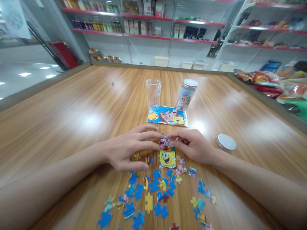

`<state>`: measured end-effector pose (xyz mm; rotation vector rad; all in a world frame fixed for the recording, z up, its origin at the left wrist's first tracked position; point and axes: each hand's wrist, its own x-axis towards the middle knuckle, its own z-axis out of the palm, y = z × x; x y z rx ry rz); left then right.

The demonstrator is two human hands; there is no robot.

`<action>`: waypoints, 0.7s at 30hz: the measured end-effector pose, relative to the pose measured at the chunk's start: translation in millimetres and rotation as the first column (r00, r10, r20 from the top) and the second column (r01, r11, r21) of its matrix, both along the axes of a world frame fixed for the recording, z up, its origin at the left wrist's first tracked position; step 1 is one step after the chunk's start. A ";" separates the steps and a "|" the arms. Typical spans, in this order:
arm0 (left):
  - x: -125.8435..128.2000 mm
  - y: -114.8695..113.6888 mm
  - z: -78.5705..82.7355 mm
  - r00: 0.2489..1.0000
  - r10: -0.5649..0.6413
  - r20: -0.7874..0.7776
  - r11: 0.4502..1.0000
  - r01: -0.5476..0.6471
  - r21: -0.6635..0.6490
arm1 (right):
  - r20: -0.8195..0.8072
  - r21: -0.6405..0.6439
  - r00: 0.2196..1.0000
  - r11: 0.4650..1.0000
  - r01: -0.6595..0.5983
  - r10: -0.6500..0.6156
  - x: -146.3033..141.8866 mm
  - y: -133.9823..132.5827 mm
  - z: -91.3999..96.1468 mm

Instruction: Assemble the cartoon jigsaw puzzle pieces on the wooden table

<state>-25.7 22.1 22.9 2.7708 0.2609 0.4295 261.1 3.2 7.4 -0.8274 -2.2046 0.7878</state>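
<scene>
A partly joined jigsaw puzzle (167,159) lies on the wooden table, showing a yellow cartoon face and pink parts above it. From the left, my left hand (134,143) reaches over with fingers spread, its fingertips at the puzzle's left edge. My right hand (192,143) is at the upper right edge, thumb and fingers pinched together; whatever they hold is hidden. Several loose puzzle pieces (139,191), mostly blue, are scattered nearer me. Beyond my hands lies a picture card (168,115) with the cartoon scene.
Behind the card stand a clear jar (153,92) and a printed can (186,95) with a silver lid. A loose silver lid (226,142) lies right of my right hand. Stocked shelves (146,17) line the back, and snack bags (266,81) sit beyond the table's right edge.
</scene>
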 end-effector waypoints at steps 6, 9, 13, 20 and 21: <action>1.9 -0.6 2.4 0.999 0.035 0.016 0.999 -0.034 -0.026 | 0.046 0.227 0.999 0.974 -0.003 -0.008 -1.7 -0.6 0.2; 3.5 -1.3 1.8 1.000 0.030 -0.006 1.000 -0.030 0.000 | 0.107 0.248 0.994 0.967 -0.047 0.021 -1.2 -1.6 -0.4; 5.7 -2.0 2.9 1.000 0.026 -0.013 1.000 -0.026 0.016 | 0.220 0.217 0.974 0.971 -0.101 0.052 -0.5 -3.9 -0.3; 1.9 -0.8 2.1 0.999 0.033 0.022 0.999 -0.033 0.017 | 0.251 0.230 0.968 0.971 -0.066 0.007 -0.3 -5.4 0.2; 0.8 -0.2 0.9 0.999 0.035 0.037 0.999 -0.036 0.020 | 0.252 0.233 0.968 0.971 -0.062 0.001 -0.2 -5.6 0.2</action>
